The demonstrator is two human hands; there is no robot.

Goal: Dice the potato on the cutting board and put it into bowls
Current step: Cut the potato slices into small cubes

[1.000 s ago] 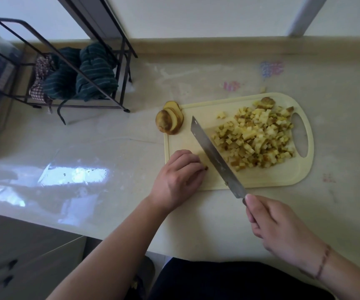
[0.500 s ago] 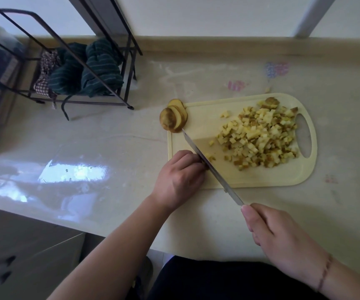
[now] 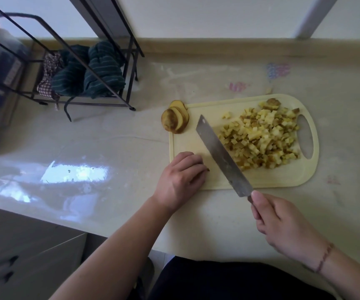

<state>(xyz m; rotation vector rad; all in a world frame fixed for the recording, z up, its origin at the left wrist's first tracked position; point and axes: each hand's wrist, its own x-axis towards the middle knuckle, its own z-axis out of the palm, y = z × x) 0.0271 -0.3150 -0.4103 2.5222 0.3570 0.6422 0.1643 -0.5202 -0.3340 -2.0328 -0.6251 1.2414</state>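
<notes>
A pale yellow cutting board (image 3: pixel 283 180) lies on the counter with a heap of diced potato (image 3: pixel 261 139) on its right half. Several potato slices (image 3: pixel 174 121) lean at the board's top left corner. My right hand (image 3: pixel 283 226) grips the handle of a broad knife (image 3: pixel 222 154), whose blade lies tilted against the left side of the heap. My left hand (image 3: pixel 181 178) rests on the board's lower left part with fingers curled over a small piece of potato, mostly hidden. No bowl is in view.
A black wire rack (image 3: pixel 70 83) holding striped green cloths (image 3: pixel 88 72) stands at the back left. One stray potato cube (image 3: pixel 268 90) lies on the counter behind the board. The counter's front edge runs just below my arms.
The knife stood on edge beside my left hand half a second ago; now its blade has swung right and lies tilted against the diced heap. My left hand stays put.
</notes>
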